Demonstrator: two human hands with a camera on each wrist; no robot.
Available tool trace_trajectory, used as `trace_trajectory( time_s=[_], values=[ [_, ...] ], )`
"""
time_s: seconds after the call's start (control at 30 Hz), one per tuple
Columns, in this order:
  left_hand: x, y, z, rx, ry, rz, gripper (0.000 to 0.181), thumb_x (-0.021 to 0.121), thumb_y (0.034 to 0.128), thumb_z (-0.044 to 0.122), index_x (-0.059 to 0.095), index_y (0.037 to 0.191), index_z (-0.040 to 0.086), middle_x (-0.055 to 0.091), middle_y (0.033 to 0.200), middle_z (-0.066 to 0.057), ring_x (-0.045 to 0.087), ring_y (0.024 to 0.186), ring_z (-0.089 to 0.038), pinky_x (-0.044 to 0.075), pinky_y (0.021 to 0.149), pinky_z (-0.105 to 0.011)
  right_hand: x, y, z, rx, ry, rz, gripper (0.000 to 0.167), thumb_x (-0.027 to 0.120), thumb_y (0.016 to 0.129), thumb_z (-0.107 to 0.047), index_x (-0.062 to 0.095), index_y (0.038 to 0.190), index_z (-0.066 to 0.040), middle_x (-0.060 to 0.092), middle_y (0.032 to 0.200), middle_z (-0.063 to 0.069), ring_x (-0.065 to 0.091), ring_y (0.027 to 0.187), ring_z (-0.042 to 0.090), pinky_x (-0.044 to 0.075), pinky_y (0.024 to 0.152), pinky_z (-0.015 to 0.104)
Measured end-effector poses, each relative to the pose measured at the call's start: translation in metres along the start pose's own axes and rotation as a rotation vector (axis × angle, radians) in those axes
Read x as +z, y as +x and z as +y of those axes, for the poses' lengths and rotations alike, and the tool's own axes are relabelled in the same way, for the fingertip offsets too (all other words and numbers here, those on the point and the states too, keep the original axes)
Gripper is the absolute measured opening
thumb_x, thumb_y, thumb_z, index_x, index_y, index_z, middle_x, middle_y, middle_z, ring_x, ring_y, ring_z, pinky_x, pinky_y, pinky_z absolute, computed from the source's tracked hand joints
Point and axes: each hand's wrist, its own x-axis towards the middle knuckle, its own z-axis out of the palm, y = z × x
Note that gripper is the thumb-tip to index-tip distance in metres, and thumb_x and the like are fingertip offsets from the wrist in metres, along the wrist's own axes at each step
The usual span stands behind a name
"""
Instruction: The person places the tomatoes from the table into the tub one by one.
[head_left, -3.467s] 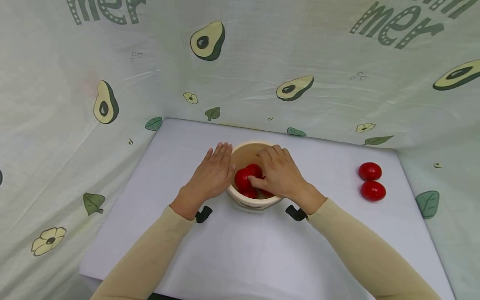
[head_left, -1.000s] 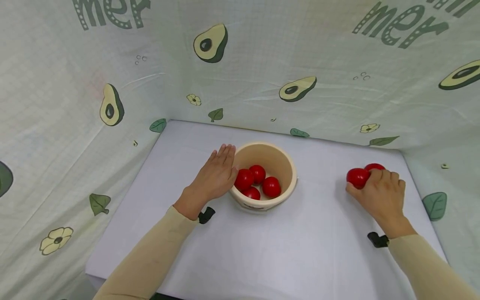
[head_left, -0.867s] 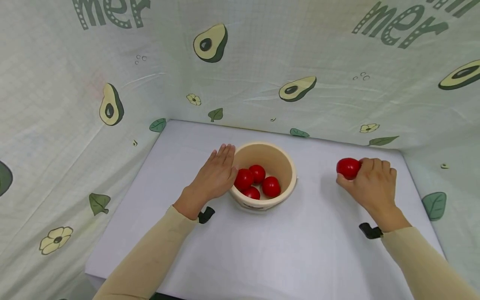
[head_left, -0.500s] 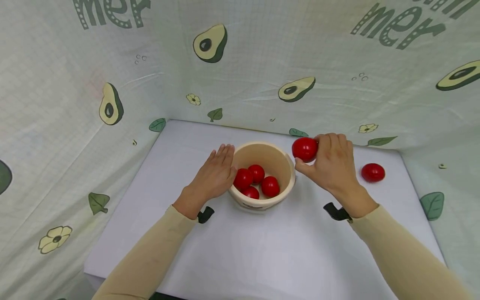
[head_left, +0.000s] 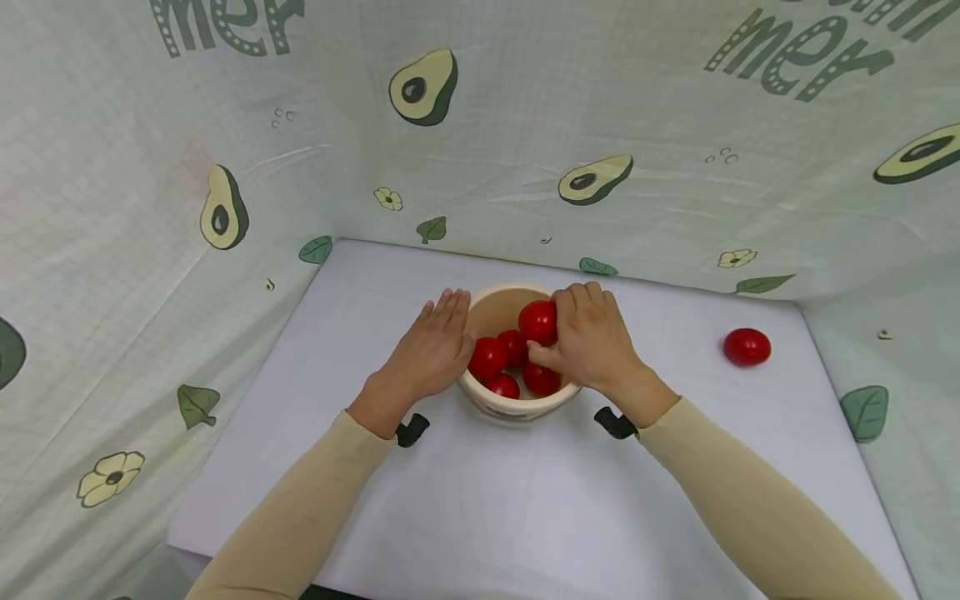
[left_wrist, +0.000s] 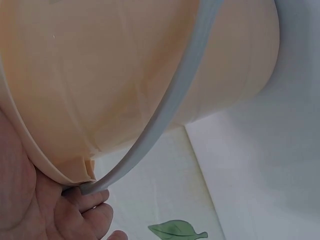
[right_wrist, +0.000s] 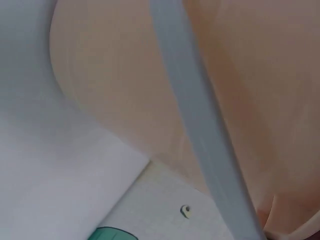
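A cream plastic bucket with a grey handle stands mid-table. Inside it lie several glossy red, oval, tomato-like fruits. My right hand pinches another red tomato-like fruit between thumb and fingers, over the bucket's opening. My left hand rests with straight fingers against the left side of the rim; in the left wrist view its fingers lie by the handle's end. The right wrist view shows the bucket's outer wall, but not what the right hand holds.
One more red oval fruit lies on the right part of the white table. A hanging cloth printed with avocados and leaves closes off the back and sides. The bucket's handle hangs down along its outside.
My right hand picked up one of the two red fruits at the right and carried it left, from beside the bucket to over its opening. My left hand stayed at the rim.
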Motion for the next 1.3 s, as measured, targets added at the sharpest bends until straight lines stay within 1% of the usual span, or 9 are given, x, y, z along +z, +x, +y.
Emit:
trace_trajectory(
  time_s=[0.1,0.23,0.57,0.87,1.03,1.1,1.17,1.23,1.3],
  values=[
    [0.000,0.000,0.000,0.002,0.000,0.003,0.068,0.033,0.1131,0.036,0.017,0.167,-0.002,0.021,0.175,-0.017,0.012,0.165,-0.032,0.011,0.134,-0.047,0.003,-0.001,-0.001,0.018,-0.002,-0.037,0.060,0.072,0.082,-0.047,0.061,0.107,0.007,0.062,0.093,0.020,0.056,0.088,0.036,0.050,0.074,0.048],
    [0.001,0.000,0.000,0.012,-0.001,0.015,0.067,0.033,0.1132,0.035,0.018,0.167,-0.003,0.022,0.174,-0.018,0.014,0.164,-0.033,0.012,0.134,-0.048,0.003,-0.001,0.000,0.026,-0.008,-0.059,0.062,0.071,0.083,-0.048,0.061,0.109,0.007,0.062,0.094,0.020,0.056,0.090,0.036,0.050,0.075,0.048],
    [0.002,0.000,-0.001,0.023,-0.010,0.031,0.067,0.033,0.1131,0.035,0.020,0.166,-0.003,0.024,0.174,-0.019,0.015,0.164,-0.034,0.012,0.134,-0.049,0.003,-0.002,0.000,0.037,-0.014,-0.093,0.069,0.073,0.084,-0.053,0.061,0.116,0.007,0.064,0.101,0.021,0.055,0.093,0.036,0.048,0.076,0.048],
    [0.002,0.000,-0.001,0.013,-0.014,0.027,0.068,0.034,0.1130,0.036,0.018,0.167,-0.002,0.023,0.174,-0.018,0.014,0.164,-0.033,0.011,0.134,-0.048,0.003,-0.002,0.000,0.046,-0.013,-0.069,0.064,0.073,0.085,-0.050,0.062,0.114,0.006,0.065,0.101,0.021,0.056,0.094,0.037,0.047,0.076,0.048],
    [0.000,-0.001,-0.001,0.007,-0.005,0.020,0.068,0.034,0.1131,0.036,0.018,0.167,-0.002,0.022,0.175,-0.017,0.013,0.165,-0.033,0.011,0.134,-0.048,0.002,-0.002,0.002,0.029,-0.027,-0.024,0.065,0.072,0.086,-0.050,0.061,0.114,0.007,0.065,0.101,0.022,0.056,0.093,0.038,0.046,0.075,0.048],
    [-0.001,-0.001,-0.001,0.007,-0.006,0.019,0.068,0.034,0.1131,0.036,0.018,0.167,-0.002,0.022,0.175,-0.017,0.013,0.165,-0.033,0.011,0.134,-0.048,0.001,-0.003,0.007,0.025,-0.021,0.010,0.066,0.072,0.087,-0.050,0.061,0.116,0.008,0.065,0.104,0.023,0.056,0.095,0.039,0.046,0.076,0.049],
    [-0.001,-0.001,-0.001,0.008,-0.009,0.017,0.068,0.034,0.1129,0.035,0.018,0.167,-0.002,0.022,0.175,-0.018,0.013,0.165,-0.033,0.010,0.134,-0.048,-0.002,-0.006,0.018,0.034,-0.010,0.053,0.068,0.072,0.087,-0.049,0.061,0.119,0.010,0.065,0.106,0.025,0.055,0.096,0.041,0.044,0.076,0.051],
    [0.000,-0.001,-0.001,0.010,-0.012,0.016,0.068,0.034,0.1127,0.035,0.018,0.167,-0.002,0.022,0.175,-0.018,0.013,0.165,-0.033,0.010,0.134,-0.048,-0.004,-0.011,0.034,0.055,-0.012,0.095,0.070,0.071,0.088,-0.049,0.059,0.121,0.011,0.064,0.109,0.028,0.054,0.098,0.044,0.043,0.077,0.053],
    [0.000,-0.001,-0.001,0.009,-0.013,0.012,0.068,0.034,0.1125,0.035,0.017,0.167,-0.002,0.022,0.175,-0.018,0.013,0.165,-0.033,0.010,0.134,-0.048,-0.007,-0.018,0.055,0.094,-0.017,0.127,0.071,0.070,0.089,-0.049,0.058,0.123,0.012,0.062,0.111,0.031,0.053,0.099,0.047,0.041,0.077,0.055]
  ],
)
